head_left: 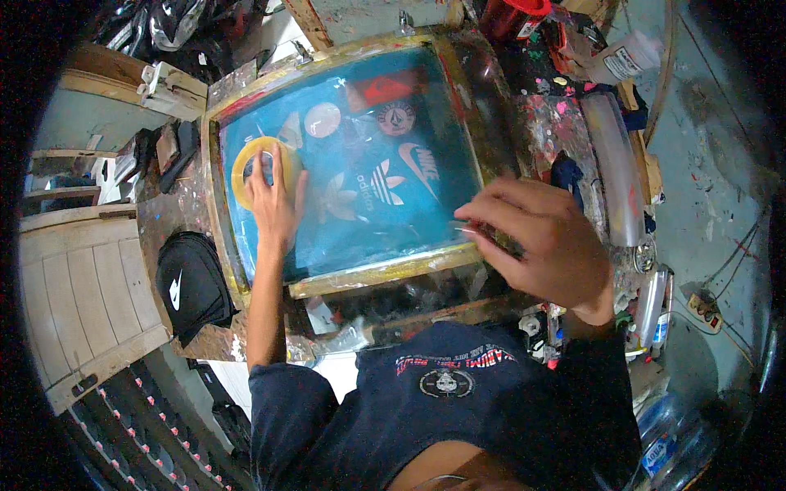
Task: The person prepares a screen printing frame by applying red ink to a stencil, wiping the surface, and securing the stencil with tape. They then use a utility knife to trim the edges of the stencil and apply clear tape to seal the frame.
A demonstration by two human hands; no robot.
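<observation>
A wooden-framed printing screen (pixel 446 255) with blue mesh lies in front of me, with several logo shapes, pale or red, in the mesh. Near its left side my left hand (pixel 274 184) grips a wide roll of yellowish clear tape (pixel 240 176), fingertips in the roll's hole and thumb along its side. Over the frame's lower right corner, my right hand (pixel 532 233) is raised, thumb and fingers pinched together. A thin, pale edge shows at those fingertips; blur hides what it is.
Left of the screen lies a stack of black fabric pieces (pixel 195 282) on the stained table (pixel 168 217). At the right are a long clear plastic roll (pixel 614 168), a translucent tub (pixel 626 59) and a red container (pixel 517 16). A power strip (pixel 704 313) hangs on the right.
</observation>
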